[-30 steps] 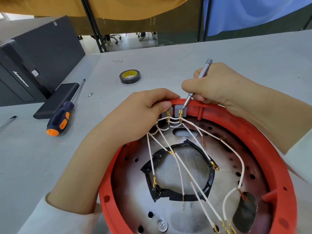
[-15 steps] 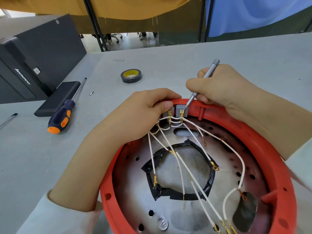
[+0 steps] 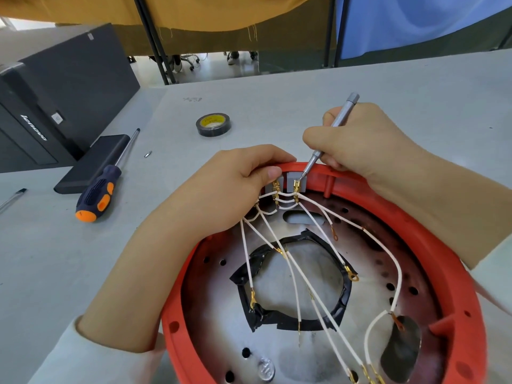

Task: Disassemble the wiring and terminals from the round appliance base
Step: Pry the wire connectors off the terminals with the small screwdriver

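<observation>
free: table (image 3: 360,87) beyond red rim (image 3: 432,214) | blocked: white wires (image 3: 313,286) across base centre

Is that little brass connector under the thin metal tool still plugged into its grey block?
Plugged in. The brass connector sits against the grey block, with the thin tool's tip on it, gripped by the right hand.
</observation>
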Action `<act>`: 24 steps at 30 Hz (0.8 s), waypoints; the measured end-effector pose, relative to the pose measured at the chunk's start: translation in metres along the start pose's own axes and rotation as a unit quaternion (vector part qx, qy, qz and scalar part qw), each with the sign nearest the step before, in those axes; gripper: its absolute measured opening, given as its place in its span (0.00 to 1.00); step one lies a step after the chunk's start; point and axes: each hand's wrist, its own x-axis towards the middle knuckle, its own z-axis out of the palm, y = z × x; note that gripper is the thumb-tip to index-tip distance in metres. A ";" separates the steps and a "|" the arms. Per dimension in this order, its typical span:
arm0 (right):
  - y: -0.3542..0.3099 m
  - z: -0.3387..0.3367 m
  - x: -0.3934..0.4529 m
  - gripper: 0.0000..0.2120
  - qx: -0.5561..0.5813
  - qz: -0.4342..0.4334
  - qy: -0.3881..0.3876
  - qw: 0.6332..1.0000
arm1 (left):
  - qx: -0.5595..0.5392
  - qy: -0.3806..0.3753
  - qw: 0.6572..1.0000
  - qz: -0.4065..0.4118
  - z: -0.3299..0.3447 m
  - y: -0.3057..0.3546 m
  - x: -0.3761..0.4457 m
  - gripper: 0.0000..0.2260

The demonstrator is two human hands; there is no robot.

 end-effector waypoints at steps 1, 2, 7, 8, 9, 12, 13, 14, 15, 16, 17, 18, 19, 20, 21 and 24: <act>0.001 -0.001 -0.001 0.16 0.016 -0.023 0.020 0.999 | 0.000 0.000 1.000 0.001 0.000 0.000 0.000 0.12; 0.000 -0.001 -0.002 0.16 0.040 -0.037 0.031 0.998 | 0.000 0.001 1.000 0.002 0.000 -0.001 0.000 0.12; -0.007 -0.014 -0.019 0.12 0.150 -0.033 -0.059 0.986 | -0.002 0.003 1.000 0.009 -0.002 0.002 -0.002 0.11; -0.008 -0.018 -0.023 0.11 0.152 -0.030 -0.099 0.983 | 0.000 0.004 1.000 0.010 -0.002 0.002 -0.002 0.11; -0.007 -0.022 -0.028 0.10 0.154 -0.019 -0.140 0.978 | 0.003 0.005 1.000 0.010 -0.001 0.002 -0.002 0.11; -0.006 -0.041 -0.036 0.13 0.162 0.037 -0.213 0.963 | 0.015 0.005 1.000 0.002 -0.001 0.003 -0.002 0.11; -0.006 -0.047 -0.038 0.11 0.149 0.043 -0.217 0.964 | 0.014 0.006 1.000 -0.001 -0.001 0.003 -0.003 0.11; -0.006 -0.052 -0.039 0.07 0.127 0.043 -0.215 0.967 | 0.011 0.007 1.000 -0.003 -0.001 0.003 -0.003 0.12; -0.006 -0.055 -0.040 0.04 0.096 0.040 -0.210 0.972 | 0.008 0.007 1.000 -0.003 -0.001 0.004 -0.003 0.12; -0.006 -0.055 -0.041 0.04 0.056 0.033 -0.201 0.977 | 0.007 0.007 1.000 -0.003 -0.002 0.004 -0.003 0.12; -0.005 -0.054 -0.042 0.06 0.008 0.020 -0.190 0.982 | 0.007 0.007 1.000 -0.002 -0.002 0.004 -0.003 0.12; -0.004 -0.051 -0.043 0.08 -0.042 -0.003 -0.173 0.984 | 0.008 0.007 1.000 -0.001 -0.002 0.004 -0.003 0.12; -0.003 -0.046 -0.045 0.09 -0.086 -0.032 -0.152 0.984 | 0.010 0.007 1.000 -0.001 -0.002 0.004 -0.003 0.11; -0.002 -0.041 -0.048 0.09 -0.119 -0.065 -0.124 0.983 | 0.011 0.007 1.000 -0.001 -0.002 0.004 -0.003 0.11; 0.000 -0.035 -0.051 0.06 -0.152 -0.092 -0.092 0.980 | 0.012 0.009 1.000 -0.001 -0.001 0.004 -0.003 0.11; 0.008 -0.022 -0.060 0.05 -0.276 -0.135 0.007 0.951 | 0.016 0.012 1.000 0.000 -0.001 0.003 -0.003 0.11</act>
